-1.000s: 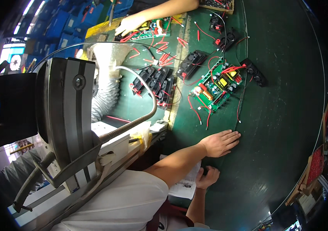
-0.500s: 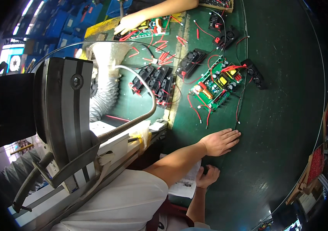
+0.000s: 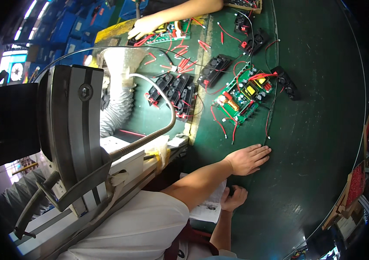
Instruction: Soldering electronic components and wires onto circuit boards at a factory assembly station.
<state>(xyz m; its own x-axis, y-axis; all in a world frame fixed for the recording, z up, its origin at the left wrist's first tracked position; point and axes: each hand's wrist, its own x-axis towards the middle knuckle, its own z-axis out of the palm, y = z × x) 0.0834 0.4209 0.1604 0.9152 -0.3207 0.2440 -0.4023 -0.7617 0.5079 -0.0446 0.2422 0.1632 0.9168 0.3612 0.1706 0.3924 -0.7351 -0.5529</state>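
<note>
My left hand [image 3: 248,160] lies palm down on the green bench mat [image 3: 314,143], fingers stretched out and holding nothing. Closer to my body, my right hand [image 3: 234,199] has its fingers curled in; a dark spot shows between thumb and fingers, and I cannot make out what it is. A printed paper sheet [image 3: 207,211] lies beside the right hand, partly hidden under my left arm. Beyond the left hand sits a green circuit board [image 3: 236,102] with yellow transformers and red wires. A black fan unit [image 3: 285,83] lies at its right end.
More black fan units [image 3: 214,70] and loose red wires [image 3: 186,66] lie further off. Another person's hand [image 3: 147,27] rests at a second circuit board [image 3: 171,36]. A lamp-like arm [image 3: 76,130] and grey duct [image 3: 119,104] stand left. A tray of red parts [image 3: 356,184] is right.
</note>
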